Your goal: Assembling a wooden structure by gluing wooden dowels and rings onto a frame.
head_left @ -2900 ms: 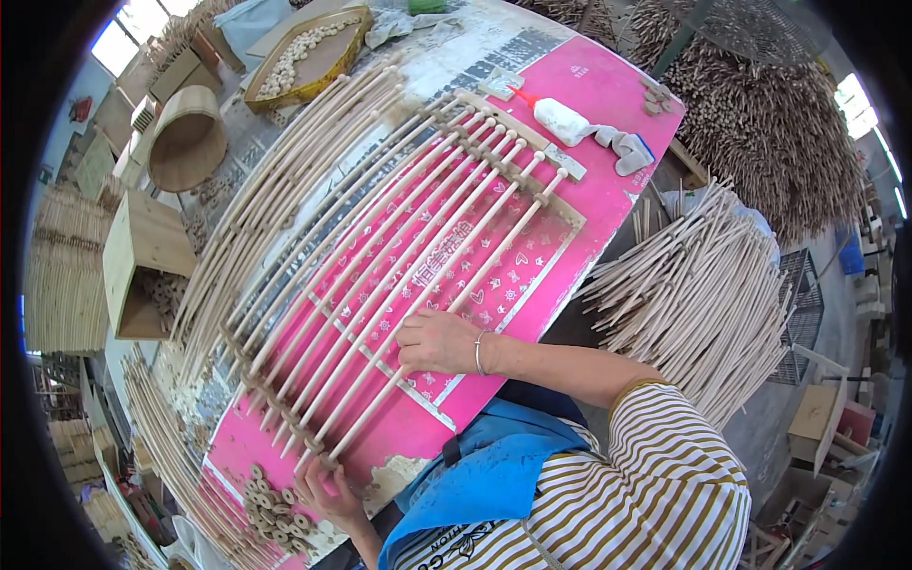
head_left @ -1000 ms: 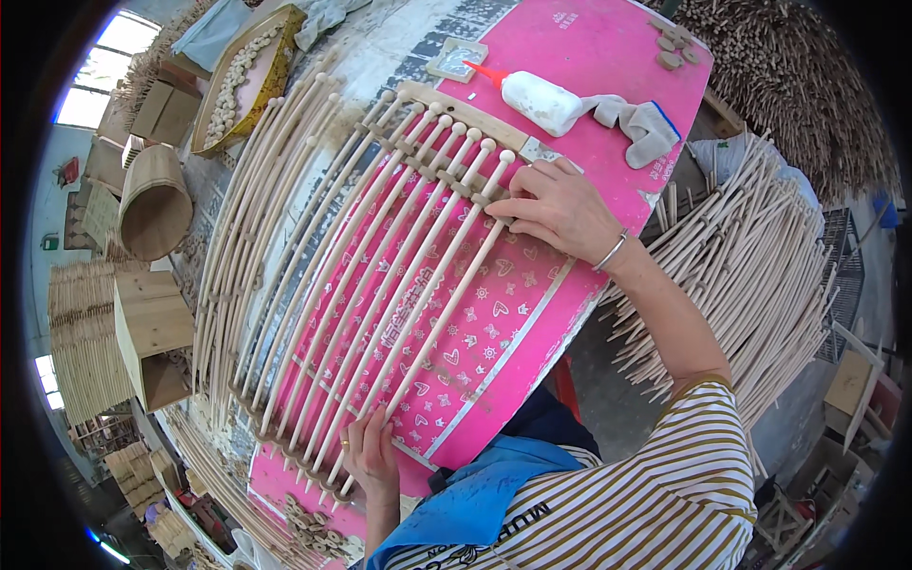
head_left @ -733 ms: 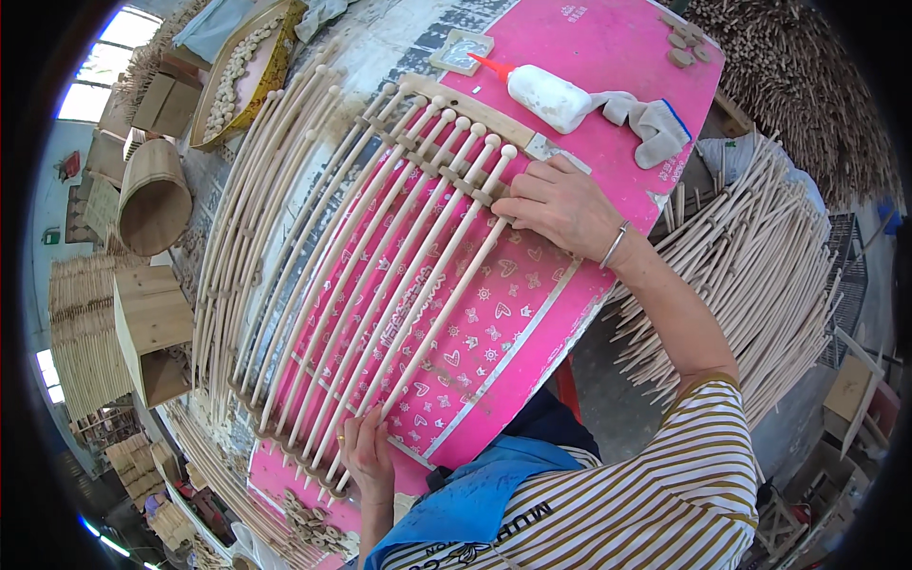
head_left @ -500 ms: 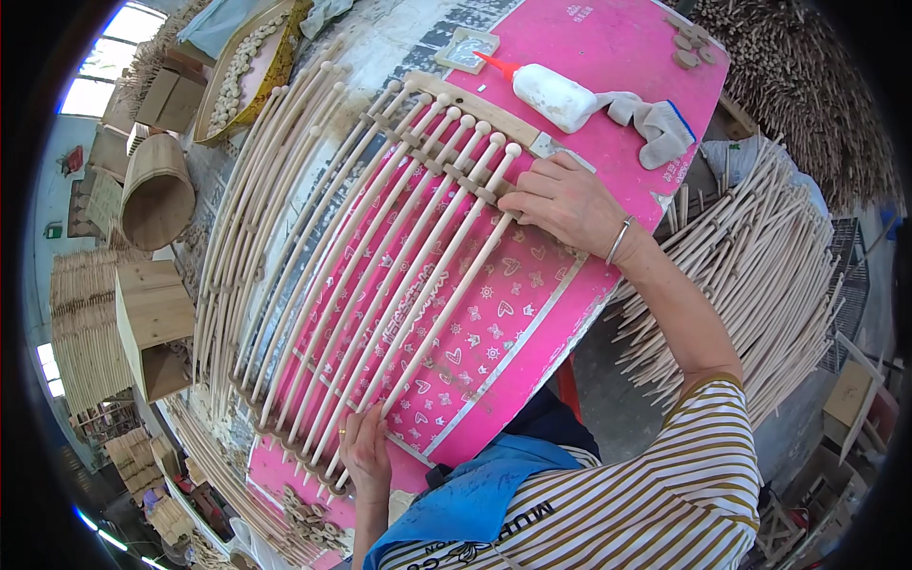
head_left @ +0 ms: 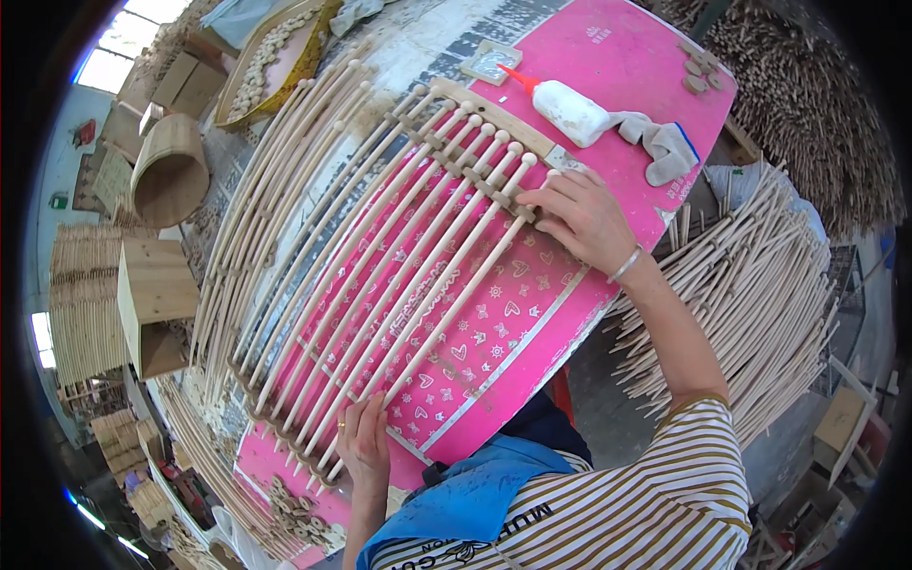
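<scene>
A row of slim wooden rods (head_left: 418, 271) with round ball ends lies across a pink patterned board (head_left: 494, 323). Small brown wooden connectors (head_left: 472, 174) join the rods near the ball ends, and more connectors join them at the near end. My right hand (head_left: 584, 217) is closed at the far end of the rightmost rod (head_left: 465, 299), its fingers pressed together beside the last connector. At that rod's near end, my left hand (head_left: 365, 445) has its fingers closed round the rod. The rod's ball end is mostly hidden by my right hand.
Beyond the rods are a white glue bottle (head_left: 570, 112) with a red nozzle and a grey glove (head_left: 665, 150). Loose connectors (head_left: 294, 513) lie at the near left. A big pile of rods (head_left: 731, 294) stands on the right; more joined rods (head_left: 275, 209) lie left.
The view has shifted slightly, so the board and rods appear a little to the right. Both hands stay at the two ends of the rightmost rod; my right fingers have shifted slightly.
</scene>
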The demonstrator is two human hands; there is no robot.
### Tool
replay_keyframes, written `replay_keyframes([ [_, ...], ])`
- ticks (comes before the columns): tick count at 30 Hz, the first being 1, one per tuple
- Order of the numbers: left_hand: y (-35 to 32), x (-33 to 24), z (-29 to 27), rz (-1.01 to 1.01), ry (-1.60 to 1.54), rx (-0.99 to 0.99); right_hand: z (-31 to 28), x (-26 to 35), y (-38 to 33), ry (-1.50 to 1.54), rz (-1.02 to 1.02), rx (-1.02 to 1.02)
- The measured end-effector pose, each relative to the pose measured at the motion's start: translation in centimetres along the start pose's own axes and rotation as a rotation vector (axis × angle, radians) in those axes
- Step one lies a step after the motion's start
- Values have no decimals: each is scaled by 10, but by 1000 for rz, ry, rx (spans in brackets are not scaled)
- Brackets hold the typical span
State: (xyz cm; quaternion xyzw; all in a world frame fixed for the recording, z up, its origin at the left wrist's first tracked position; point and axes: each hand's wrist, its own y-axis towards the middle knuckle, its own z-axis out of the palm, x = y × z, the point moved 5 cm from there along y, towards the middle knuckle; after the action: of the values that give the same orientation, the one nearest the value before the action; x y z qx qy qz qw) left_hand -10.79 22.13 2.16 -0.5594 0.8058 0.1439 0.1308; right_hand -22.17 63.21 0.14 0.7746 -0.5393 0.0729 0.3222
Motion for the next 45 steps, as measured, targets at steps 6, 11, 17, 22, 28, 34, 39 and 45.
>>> replay_keyframes([
  [6, 3, -11, -3, -18, 159, -126, -3, 58, -60, 377, 303, -219],
  [11, -3, 16, 2, -11, 35, -48, 48, 139, -72, 616, 296, -48],
  [17, 5, 13, 14, 81, -131, -87, 59, 137, -100, 246, 169, -119],
  [22, -50, 9, -57, 0, -22, -311, 69, 150, -95, 252, 35, -71],
  [28, -132, 104, -202, -334, 232, -574, 70, 144, -92, 153, 35, -45],
  [34, -218, 284, -281, -746, 377, -925, 76, 146, -87, 82, 32, -14],
  [39, -236, 437, -249, -947, 448, -885, 75, 148, -91, 8, 94, 20],
  [45, -212, 539, -205, -1049, 525, -816, 71, 146, -107, -115, 223, -8],
])
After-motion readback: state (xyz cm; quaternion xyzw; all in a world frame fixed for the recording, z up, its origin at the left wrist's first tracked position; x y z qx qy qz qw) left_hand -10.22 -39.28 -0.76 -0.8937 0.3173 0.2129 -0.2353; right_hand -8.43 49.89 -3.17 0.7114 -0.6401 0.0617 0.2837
